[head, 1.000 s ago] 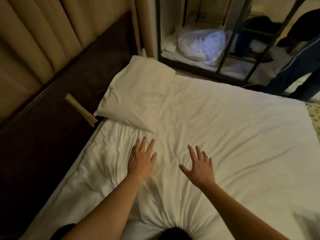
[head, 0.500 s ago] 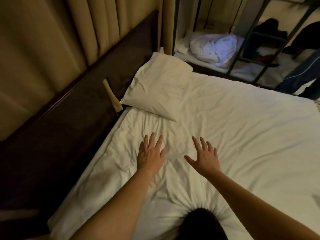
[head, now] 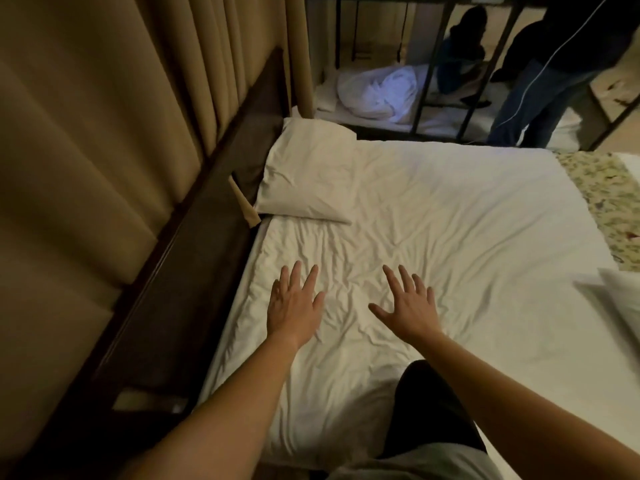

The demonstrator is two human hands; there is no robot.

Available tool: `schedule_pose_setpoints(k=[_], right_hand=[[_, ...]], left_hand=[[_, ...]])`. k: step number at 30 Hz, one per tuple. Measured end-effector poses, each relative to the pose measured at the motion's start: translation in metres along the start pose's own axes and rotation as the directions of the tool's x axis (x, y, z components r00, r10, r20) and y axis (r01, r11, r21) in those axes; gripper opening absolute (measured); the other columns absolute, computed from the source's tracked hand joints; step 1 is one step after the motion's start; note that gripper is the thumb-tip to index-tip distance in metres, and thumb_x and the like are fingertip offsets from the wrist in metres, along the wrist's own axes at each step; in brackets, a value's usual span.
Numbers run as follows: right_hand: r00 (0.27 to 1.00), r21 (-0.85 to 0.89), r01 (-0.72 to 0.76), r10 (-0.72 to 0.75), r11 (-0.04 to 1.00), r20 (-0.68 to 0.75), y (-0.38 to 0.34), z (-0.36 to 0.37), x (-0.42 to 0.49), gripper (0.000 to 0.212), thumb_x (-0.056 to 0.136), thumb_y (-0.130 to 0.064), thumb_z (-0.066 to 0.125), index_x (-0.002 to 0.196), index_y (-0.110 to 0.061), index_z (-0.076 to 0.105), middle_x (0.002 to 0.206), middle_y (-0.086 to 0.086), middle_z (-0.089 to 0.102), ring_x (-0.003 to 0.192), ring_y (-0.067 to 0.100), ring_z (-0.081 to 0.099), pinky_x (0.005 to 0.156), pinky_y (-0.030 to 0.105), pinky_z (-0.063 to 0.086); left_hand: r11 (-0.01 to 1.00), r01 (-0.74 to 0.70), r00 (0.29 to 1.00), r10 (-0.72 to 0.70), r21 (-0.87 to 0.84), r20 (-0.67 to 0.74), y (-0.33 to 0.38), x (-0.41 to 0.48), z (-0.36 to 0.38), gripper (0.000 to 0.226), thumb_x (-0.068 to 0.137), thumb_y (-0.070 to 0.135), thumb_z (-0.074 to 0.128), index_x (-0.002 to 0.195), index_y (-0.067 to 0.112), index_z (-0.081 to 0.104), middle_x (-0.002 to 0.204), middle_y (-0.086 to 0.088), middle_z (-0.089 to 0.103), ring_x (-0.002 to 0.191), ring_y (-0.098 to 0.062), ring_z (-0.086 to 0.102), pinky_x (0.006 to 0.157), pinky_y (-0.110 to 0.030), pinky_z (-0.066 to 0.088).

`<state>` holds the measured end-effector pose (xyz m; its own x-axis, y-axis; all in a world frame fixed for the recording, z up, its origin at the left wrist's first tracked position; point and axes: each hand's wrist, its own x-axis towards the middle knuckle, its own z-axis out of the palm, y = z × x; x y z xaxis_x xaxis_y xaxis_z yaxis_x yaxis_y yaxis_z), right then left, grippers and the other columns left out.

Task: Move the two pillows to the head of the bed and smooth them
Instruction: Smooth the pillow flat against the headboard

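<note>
Hands (head: 296, 306) (head: 408, 308) hover spread and empty over the sheet (head: 433, 220), short of the pillow (head: 304, 178) at the headboard (head: 194, 271). Fetch the second pillow (head: 623, 289), far from the headboard, and lay it just beside the first.

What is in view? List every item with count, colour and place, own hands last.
pillow: one in full view, white, far left corner of bed by the headboard
second pillow: one, white, blurred, cut by the right edge
sheet: one, white, wrinkled, covers the bed
headboard: one, dark brown, along the bed's left side
curtain: beige, behind headboard
bundled linen: white, beyond the bed behind dark bars
bystander: dark clothes, top right
left hand: open, fingers spread over the sheet
right hand: open, fingers spread over the sheet
</note>
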<state>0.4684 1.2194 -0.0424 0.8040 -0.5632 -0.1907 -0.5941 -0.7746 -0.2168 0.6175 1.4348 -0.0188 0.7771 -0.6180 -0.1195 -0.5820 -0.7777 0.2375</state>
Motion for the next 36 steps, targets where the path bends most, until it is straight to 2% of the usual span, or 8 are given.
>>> schedule_pose_setpoints(k=[4,11,28,36], right_hand=[[1.000,0.018,-0.015,0.015,1.000,-0.009,-0.007,-0.005,-0.028,0.098,0.093,-0.082,0.042,0.167,-0.043,-0.009,0.178,0.002,0.003,0.162,0.036,0.008,0.129,0.061,0.011],[1.000,-0.005,-0.018,0.018,1.000,-0.010,0.007,-0.004,-0.064,0.098,0.093,-0.081,0.043,0.167,-0.043,-0.008,0.178,0.002,0.005,0.162,0.035,0.010,0.128,0.060,0.012],[0.999,-0.006,0.023,-0.023,1.000,0.023,0.157,-0.015,-0.157,0.098,0.092,-0.082,0.043,0.167,-0.043,-0.009,0.178,0.002,0.003,0.162,0.037,0.011,0.128,0.063,0.013],[1.000,0.004,-0.020,0.020,1.000,0.005,0.185,-0.024,-0.185,0.097,0.094,-0.080,0.044,0.167,-0.043,-0.008,0.178,0.002,0.002,0.162,0.036,0.010,0.128,0.063,0.013]], left_hand=[[1.000,-0.008,1.000,0.008,-0.004,-0.023,0.000,-0.032,-0.002,0.065,0.107,0.060,0.023,0.167,0.039,0.010,0.176,-0.002,0.005,0.162,-0.028,-0.005,0.129,-0.049,0.019],[1.000,-0.009,1.000,0.009,0.005,0.001,0.015,-0.072,0.011,0.063,0.109,0.056,0.025,0.167,0.038,0.009,0.176,-0.004,0.004,0.162,-0.029,-0.004,0.131,-0.047,0.014],[1.000,-0.004,1.000,0.004,0.009,0.024,0.167,-0.143,0.056,0.064,0.110,0.053,0.026,0.168,0.034,0.010,0.176,-0.003,0.003,0.162,-0.029,-0.003,0.130,-0.046,0.015],[0.998,-0.056,0.997,0.056,0.000,0.046,0.200,-0.156,0.066,0.064,0.110,0.054,0.027,0.168,0.035,0.008,0.177,-0.003,0.002,0.162,-0.028,-0.005,0.130,-0.046,0.014]])
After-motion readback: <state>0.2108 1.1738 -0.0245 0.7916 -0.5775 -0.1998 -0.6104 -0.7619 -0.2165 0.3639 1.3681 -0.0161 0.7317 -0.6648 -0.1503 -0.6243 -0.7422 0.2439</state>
